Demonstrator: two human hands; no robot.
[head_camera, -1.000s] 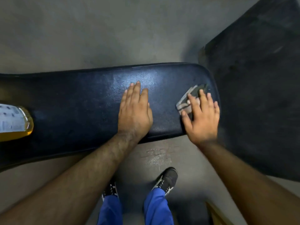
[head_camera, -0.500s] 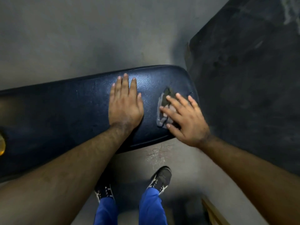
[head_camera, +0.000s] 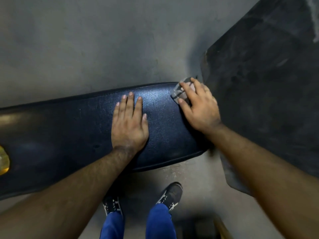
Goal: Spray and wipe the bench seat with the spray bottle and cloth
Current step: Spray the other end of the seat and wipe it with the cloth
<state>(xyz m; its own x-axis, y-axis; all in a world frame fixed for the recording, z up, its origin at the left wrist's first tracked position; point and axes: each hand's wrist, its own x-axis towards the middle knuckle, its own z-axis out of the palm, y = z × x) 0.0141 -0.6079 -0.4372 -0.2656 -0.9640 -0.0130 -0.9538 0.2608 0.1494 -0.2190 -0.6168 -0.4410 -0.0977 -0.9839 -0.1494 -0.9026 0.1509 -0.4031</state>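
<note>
A dark blue padded bench seat (head_camera: 77, 135) runs across the view from left to right. My left hand (head_camera: 129, 125) lies flat on its middle, fingers together, holding nothing. My right hand (head_camera: 198, 106) presses a grey striped cloth (head_camera: 180, 91) onto the far right corner of the seat; most of the cloth is hidden under the fingers. At the left edge of the view, a sliver of the yellow spray bottle (head_camera: 3, 160) rests on the seat.
Grey concrete floor (head_camera: 103, 40) lies beyond the bench. A black rubber mat (head_camera: 267, 83) covers the floor to the right, close to the seat's end. My shoes (head_camera: 170, 195) and blue trouser legs stand below the bench's near edge.
My right hand slid the cloth from the seat's near right part up to its far right corner. The left hand stayed flat on the seat. The view shifted, leaving only the bottle's edge visible.
</note>
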